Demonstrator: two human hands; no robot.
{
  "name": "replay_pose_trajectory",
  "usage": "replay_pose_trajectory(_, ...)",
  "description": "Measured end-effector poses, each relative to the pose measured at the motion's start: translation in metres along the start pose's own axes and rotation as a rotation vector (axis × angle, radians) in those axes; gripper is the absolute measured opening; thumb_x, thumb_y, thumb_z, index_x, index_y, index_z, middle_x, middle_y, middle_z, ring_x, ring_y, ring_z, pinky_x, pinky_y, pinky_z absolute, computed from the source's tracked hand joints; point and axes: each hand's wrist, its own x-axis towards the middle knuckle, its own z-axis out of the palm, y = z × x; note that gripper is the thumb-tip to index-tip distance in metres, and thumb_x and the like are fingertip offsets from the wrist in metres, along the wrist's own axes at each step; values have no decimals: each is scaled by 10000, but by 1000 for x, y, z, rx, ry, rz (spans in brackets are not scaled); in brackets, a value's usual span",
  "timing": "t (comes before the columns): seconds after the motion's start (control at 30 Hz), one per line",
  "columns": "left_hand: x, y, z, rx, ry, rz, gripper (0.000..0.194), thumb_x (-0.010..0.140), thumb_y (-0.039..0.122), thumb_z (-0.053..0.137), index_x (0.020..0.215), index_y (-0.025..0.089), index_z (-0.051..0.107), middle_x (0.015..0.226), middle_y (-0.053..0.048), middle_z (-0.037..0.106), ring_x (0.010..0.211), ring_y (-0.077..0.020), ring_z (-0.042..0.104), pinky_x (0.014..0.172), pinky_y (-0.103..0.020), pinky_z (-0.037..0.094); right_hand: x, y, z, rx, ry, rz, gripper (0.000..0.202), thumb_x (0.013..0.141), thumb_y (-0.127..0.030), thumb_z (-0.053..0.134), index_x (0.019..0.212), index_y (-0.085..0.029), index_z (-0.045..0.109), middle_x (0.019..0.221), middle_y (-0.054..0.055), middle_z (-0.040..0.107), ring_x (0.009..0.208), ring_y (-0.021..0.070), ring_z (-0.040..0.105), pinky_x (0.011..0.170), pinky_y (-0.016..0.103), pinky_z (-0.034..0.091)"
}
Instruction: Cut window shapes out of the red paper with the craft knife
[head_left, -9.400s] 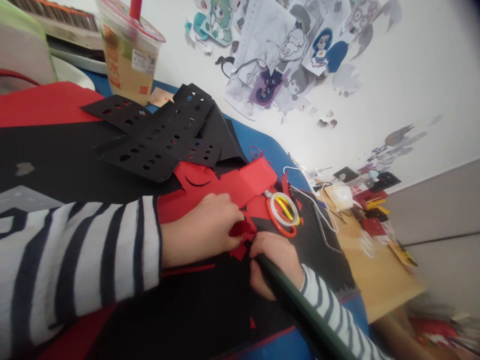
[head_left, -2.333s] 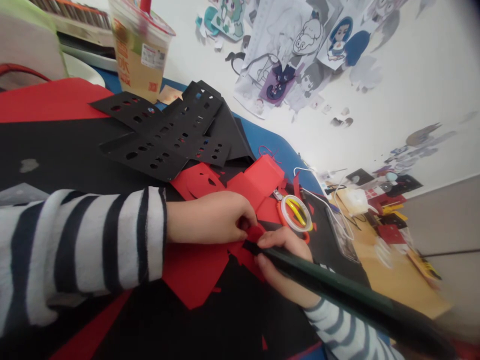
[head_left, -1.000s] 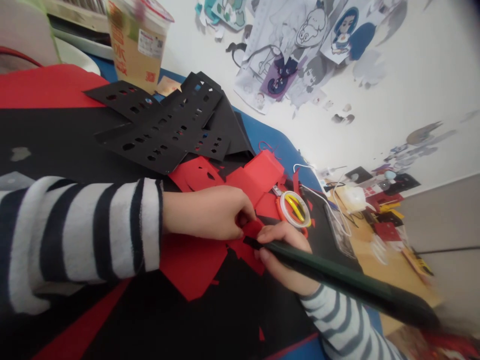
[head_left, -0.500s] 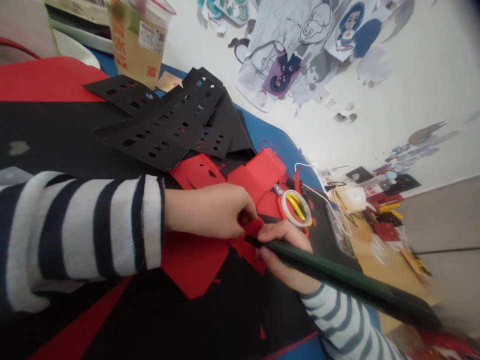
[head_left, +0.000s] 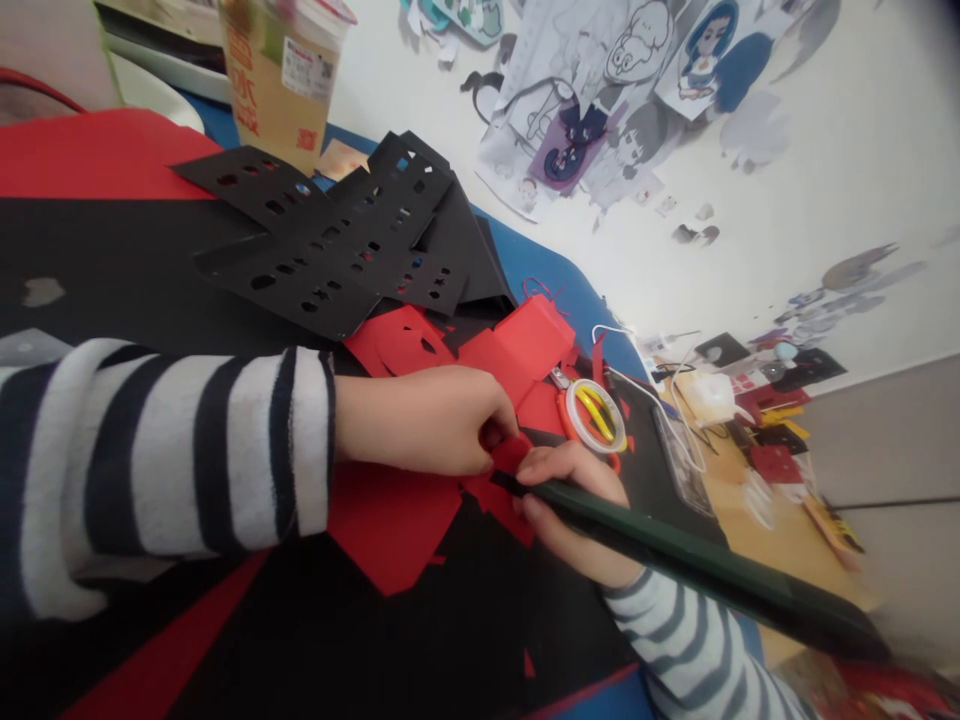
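My left hand (head_left: pixel 431 420) comes in from the left in a striped sleeve, its fingers curled closed on a small red paper piece (head_left: pixel 511 453). Opposite it, my right hand (head_left: pixel 574 500) pinches a long dark green tool (head_left: pixel 675 548) between thumb and fingers. The tool's narrow black end points at the red piece, and its exact tip is hard to make out. Below the hands lies a larger red paper sheet (head_left: pixel 397 535). Touching or close above my left hand are cut red paper pieces (head_left: pixel 517 350).
Black card (head_left: pixel 337 235) with cut-out holes stands folded behind. Right of it lie scissors with orange handles (head_left: pixel 568 418) and a tape roll (head_left: pixel 620 425). A drink cup (head_left: pixel 277 85) stands at the back left. A phone (head_left: pixel 684 460) and white cable (head_left: pixel 634 385) lie rightward.
Both hands keep nearly the same hold on the red piece and the green tool. The whole view has shifted very slightly.
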Motion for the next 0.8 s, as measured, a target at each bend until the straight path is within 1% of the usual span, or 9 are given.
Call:
replay_pose_trajectory(0.13, 0, 0, 0, -10, -2, -1, 293, 706, 128, 561, 941, 209, 715, 755, 16, 665, 639, -116, 548, 544, -211, 371, 1, 2, 0, -12, -17, -23, 273, 727, -38, 542, 912, -238, 563, 751, 2, 615, 636, 142, 618, 596, 270, 508)
replay_pose_trajectory(0.27, 1, -2, 1, -15, 4, 7, 280, 710, 132, 559, 930, 209, 713, 756, 13, 668, 639, -118, 552, 545, -212, 372, 2, 2, 0, -74, -29, -61, 295, 712, -24, 539, 913, -237, 572, 792, 14, 639, 671, 146, 631, 616, 269, 515)
replay_pose_trajectory(0.47, 1, -2, 0, 13, 3, 5, 233, 707, 149, 573, 885, 208, 710, 734, 13, 656, 617, -112, 544, 535, -208, 356, 2, 0, 0, -11, 2, -15, 247, 738, -47, 531, 898, -231, 568, 749, 6, 622, 602, 134, 614, 565, 258, 508)
replay_pose_trajectory(0.67, -1, 2, -1, -5, -7, -19, 245, 714, 137, 557, 894, 211, 707, 722, 21, 657, 602, -112, 533, 508, -208, 345, 1, 3, -1, -8, -28, -36, 253, 734, -51, 549, 912, -231, 563, 737, 4, 620, 644, 149, 622, 604, 277, 509)
replay_pose_trajectory(0.8, -2, 4, -3, -9, -6, -10, 225, 714, 125, 550, 856, 200, 708, 707, 23, 649, 599, -107, 525, 512, -205, 345, 1, 3, -1, -24, -43, -46, 267, 731, -41, 541, 914, -234, 560, 738, 6, 617, 658, 156, 624, 616, 291, 512)
